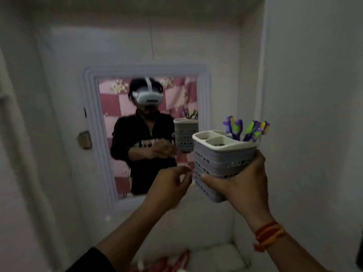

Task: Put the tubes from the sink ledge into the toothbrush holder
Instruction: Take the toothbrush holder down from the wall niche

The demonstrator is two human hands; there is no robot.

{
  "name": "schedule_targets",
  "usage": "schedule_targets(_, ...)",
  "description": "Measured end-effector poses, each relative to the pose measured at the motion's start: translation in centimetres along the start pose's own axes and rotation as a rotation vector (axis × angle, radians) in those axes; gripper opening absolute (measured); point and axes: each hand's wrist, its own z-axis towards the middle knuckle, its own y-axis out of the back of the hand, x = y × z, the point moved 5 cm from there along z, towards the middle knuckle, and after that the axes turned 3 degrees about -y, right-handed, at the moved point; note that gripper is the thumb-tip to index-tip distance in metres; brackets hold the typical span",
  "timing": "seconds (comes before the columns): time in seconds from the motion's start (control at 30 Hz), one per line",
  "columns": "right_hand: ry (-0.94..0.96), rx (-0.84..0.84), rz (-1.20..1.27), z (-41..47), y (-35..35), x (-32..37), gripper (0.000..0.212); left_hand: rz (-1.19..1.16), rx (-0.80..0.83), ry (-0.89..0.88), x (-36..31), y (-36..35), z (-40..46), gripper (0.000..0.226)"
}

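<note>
My right hand point(241, 181) grips a grey perforated toothbrush holder point(220, 160) with a white compartmented top, held up in front of the mirror. Several purple and green toothbrushes point(245, 129) stand in its far compartment; the two near compartments look empty. My left hand point(170, 185) hovers just left of the holder's lower side, fingers loosely curled with nothing in them, not clearly touching it. Red and white tubes point(176, 260) lie blurred on the white sink ledge point(222, 254) at the bottom of the view.
A wall mirror point(110, 122) with a pale moulded frame hangs straight ahead and reflects a person wearing a headset. White walls close in on both sides. A small fixture point(84, 139) is mounted on the wall left of the mirror.
</note>
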Motion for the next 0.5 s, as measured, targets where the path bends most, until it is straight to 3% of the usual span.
schedule_targets(0.2,-0.208,-0.014,-0.09,-8.5,-2.3,-12.9,0.136,0.128,0.352,0.316,8.2,-9.7,-7.7,0.047)
schedule_targets(0.33,-0.319,0.005,-0.155,-13.4,-3.3,-20.0,0.135,0.159,0.585,0.508,13.5,-14.7,-11.8,0.04)
schedule_targets(0.5,-0.461,0.078,-0.216,-18.3,-4.4,-26.1,0.131,0.196,0.724,0.698,18.2,-18.8,-14.3,0.054)
